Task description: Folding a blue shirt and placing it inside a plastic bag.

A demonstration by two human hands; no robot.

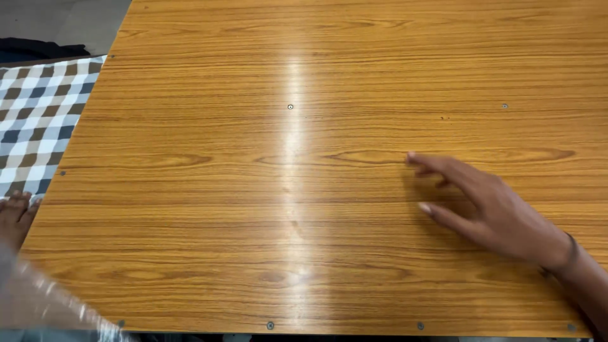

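We see a broad wooden table (253,190) filling almost the whole view, its orange-brown laminate grained in long horizontal bands, with a pale streak of glare running down the middle. To its left lies a checked cloth (38,114) in white, brown and dark blue squares, just beside the table's edge. At the lower left corner a blurred sheet of clear plastic (44,304) crosses the table's corner; we cannot tell what holds it, and our left hand does not show. Bare toes (16,212) rest below the cloth. Our right hand (500,215) reaches in from the lower right, palm down, low over the bare tabletop, fingers spread loosely and thumb apart, holding nothing. Small metal screws (290,106) dot the surface, one near the glare.
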